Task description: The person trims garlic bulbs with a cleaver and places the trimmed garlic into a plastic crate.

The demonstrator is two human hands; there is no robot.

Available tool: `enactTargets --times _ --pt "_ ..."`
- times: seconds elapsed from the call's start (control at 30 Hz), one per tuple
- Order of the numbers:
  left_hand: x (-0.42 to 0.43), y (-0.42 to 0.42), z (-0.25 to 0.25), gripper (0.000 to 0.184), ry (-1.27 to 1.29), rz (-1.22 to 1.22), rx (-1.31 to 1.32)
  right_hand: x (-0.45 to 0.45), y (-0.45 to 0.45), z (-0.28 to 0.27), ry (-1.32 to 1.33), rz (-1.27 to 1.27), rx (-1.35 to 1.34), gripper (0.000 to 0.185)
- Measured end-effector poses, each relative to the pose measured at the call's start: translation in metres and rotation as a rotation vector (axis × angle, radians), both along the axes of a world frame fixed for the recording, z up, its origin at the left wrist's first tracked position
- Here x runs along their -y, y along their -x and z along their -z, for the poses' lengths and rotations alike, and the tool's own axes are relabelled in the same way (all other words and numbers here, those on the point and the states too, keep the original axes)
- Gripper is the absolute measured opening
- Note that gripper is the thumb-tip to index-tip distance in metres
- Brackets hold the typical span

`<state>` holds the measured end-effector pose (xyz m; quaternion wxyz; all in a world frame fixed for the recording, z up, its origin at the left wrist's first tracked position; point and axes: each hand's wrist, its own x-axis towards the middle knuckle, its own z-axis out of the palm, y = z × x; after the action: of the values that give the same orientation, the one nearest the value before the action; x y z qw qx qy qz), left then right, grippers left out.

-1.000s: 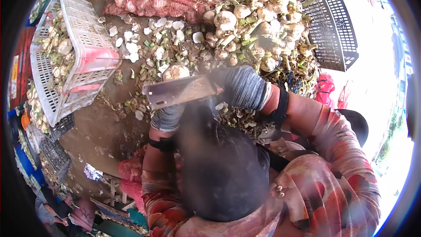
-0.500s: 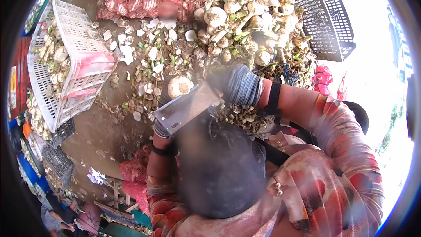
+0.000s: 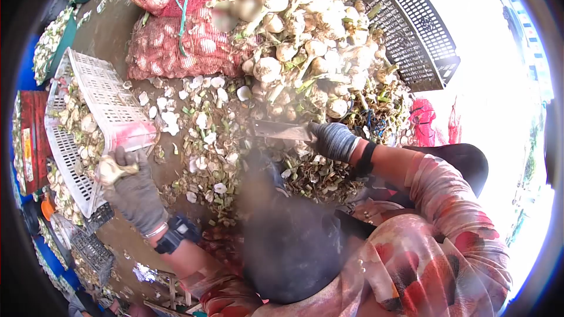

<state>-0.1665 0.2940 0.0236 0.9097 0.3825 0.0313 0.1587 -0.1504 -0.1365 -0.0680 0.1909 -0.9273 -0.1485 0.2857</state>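
At inspection, the left hand (image 3: 134,186) was extended between 8 and 9 o'clock, its fingers closed around a bulb (image 3: 111,170) that overlapped the near edge of the white crate (image 3: 107,91). Whether bulb and crate touched could not be determined. The right hand (image 3: 333,141), just off centre toward 3 o'clock, was clenched on the handle of a knife (image 3: 282,131), its blade directed toward 9 o'clock and well apart from the bulb.

The step in hand was judged to be the transfer of the bulb to the crate. The next move, in this assessment, called for the left hand to clear the rim and loosen its grip over the contents, with the blade held away.

Against the frame half a second earlier, the left arm had swung outward; the bulb had been near centre, beside the blade, with the left hand partly beneath it. The blade had also levelled, while the right hand remained near centre. The view itself had shifted (the heap (image 3: 311,47), between 12 and 1 o'clock, sat lower in frame). Scraps (image 3: 217,158) lay between heap and person.
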Motion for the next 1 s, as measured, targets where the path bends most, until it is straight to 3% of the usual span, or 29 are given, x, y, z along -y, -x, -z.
enactTargets --times 0.1,0.13,0.17,0.27,0.33,0.4,0.47,0.6,0.63,0.7,0.73,0.8,0.83,0.87,0.93,1.0 --pt "0.037 -0.051 0.0 0.068 -0.124 -0.036 -0.188 0.013 0.001 -0.007 -0.083 0.085 0.052 0.031" --pt "0.07 -0.066 0.011 0.075 -0.3 0.108 -0.178 0.016 0.0 -0.014 -0.131 0.136 0.066 0.033" --pt "0.114 -0.08 0.009 0.077 -0.633 0.193 -0.322 0.02 0.0 -0.011 -0.143 0.175 0.072 0.035" --pt "0.202 -0.119 0.068 0.07 -1.231 0.426 -0.123 0.027 -0.007 -0.025 -0.23 0.296 0.094 0.03" --pt "0.227 -0.145 0.087 0.061 -1.97 0.253 0.06 0.037 -0.008 -0.019 -0.232 0.296 0.12 0.029" --pt "0.23 -0.15 0.087 0.052 -1.937 0.359 -0.092 0.039 -0.011 -0.021 -0.249 0.302 0.134 0.028" --pt "0.218 -0.139 0.1 0.054 -1.619 0.371 -0.32 0.037 -0.011 -0.028 -0.294 0.279 0.141 0.026" --pt "0.158 -0.069 0.098 0.058 -0.204 0.668 -0.627 0.013 -0.012 -0.025 -0.218 0.137 -0.031 0.033" --pt "0.15 -0.051 0.097 0.058 -0.206 0.652 -0.647 0.004 -0.012 -0.025 -0.266 0.096 0.0 0.037" --pt "0.142 -0.021 0.099 0.057 0.093 0.726 -0.577 -0.016 -0.013 -0.021 -0.294 0.026 0.046 0.035" --pt "0.139 -0.011 0.101 0.057 0.101 0.714 -0.585 -0.025 -0.015 -0.027 -0.268 -0.016 0.035 0.032" --pt "0.137 0.003 0.106 0.053 -0.068 0.641 -0.616 -0.037 -0.019 -0.037 -0.24 -0.058 0.024 0.029" --pt "0.142 0.006 0.099 0.047 -0.365 0.561 -0.553 -0.042 -0.021 -0.043 -0.212 -0.088 0.02 0.026" --pt "0.133 0.009 0.11 0.047 -0.359 0.558 -0.554 -0.046 -0.022 -0.05 -0.207 -0.092 0.017 0.026" --pt "0.118 0.007 0.123 0.045 -1.831 0.451 0.016 -0.051 -0.023 -0.061 -0.391 -0.153 0.15 0.022" --pt "0.123 0.014 0.104 0.041 -1.819 0.414 0.063 -0.051 -0.027 -0.059 -0.327 -0.181 0.132 0.023"
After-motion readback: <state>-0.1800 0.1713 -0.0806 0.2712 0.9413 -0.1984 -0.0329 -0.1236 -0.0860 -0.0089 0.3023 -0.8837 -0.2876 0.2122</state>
